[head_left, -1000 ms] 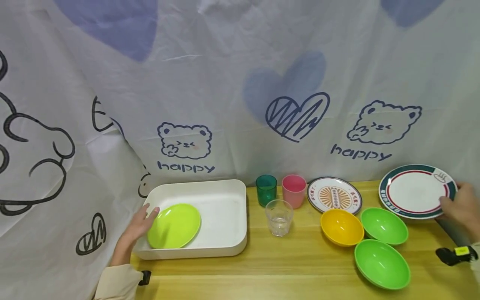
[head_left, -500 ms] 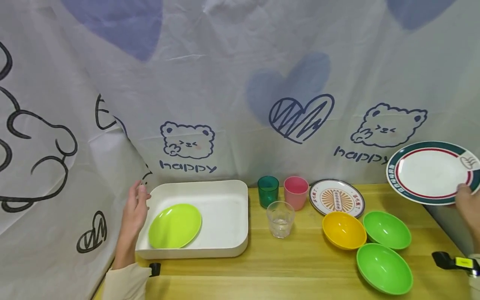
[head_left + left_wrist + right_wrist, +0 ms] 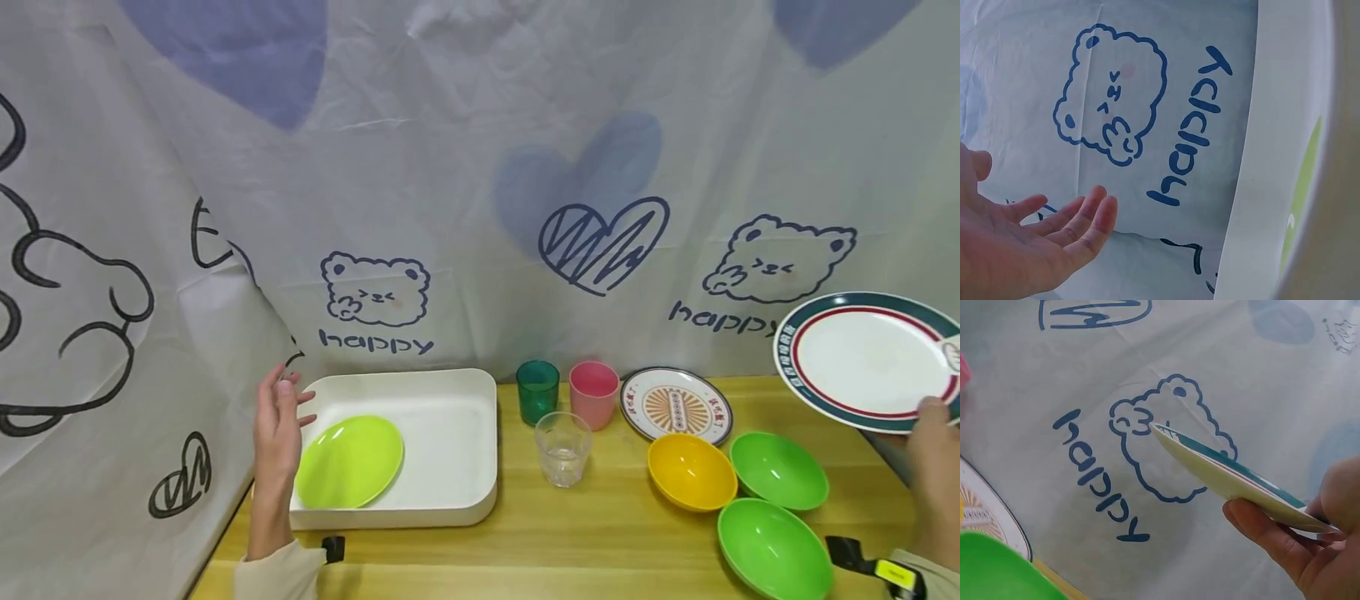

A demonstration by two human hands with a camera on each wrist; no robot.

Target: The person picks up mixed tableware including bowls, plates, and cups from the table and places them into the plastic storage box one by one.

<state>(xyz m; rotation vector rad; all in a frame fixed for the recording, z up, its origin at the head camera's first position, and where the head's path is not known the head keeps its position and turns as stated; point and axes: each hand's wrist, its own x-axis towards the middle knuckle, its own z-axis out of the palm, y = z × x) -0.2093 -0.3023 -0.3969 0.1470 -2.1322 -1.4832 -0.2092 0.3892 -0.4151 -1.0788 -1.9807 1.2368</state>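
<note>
My right hand (image 3: 933,475) pinches the near right rim of a white plate (image 3: 862,358) with a dark green border and a red ring. In the right wrist view the plate (image 3: 1235,481) shows edge-on, the thumb over it and fingers under it, well above the table. My left hand (image 3: 277,442) is raised at the left end of a white rectangular bin (image 3: 450,517), fingers spread and loosely bent, holding nothing. In the left wrist view that hand (image 3: 1041,244) hangs beside the bin wall. A lime green plate (image 3: 351,462) leans inside the bin's left part.
A green cup (image 3: 537,392), a pink cup (image 3: 594,396) and a clear cup (image 3: 562,450) stand right of the bin. A patterned plate (image 3: 675,406) lies behind a yellow bowl (image 3: 692,472) and two green bowls (image 3: 778,471). A printed curtain (image 3: 465,167) hangs behind the table.
My right hand has lifted the white plate off the table's right rear, up and to the right. My left hand has moved up from beside the lime plate and slightly right.
</note>
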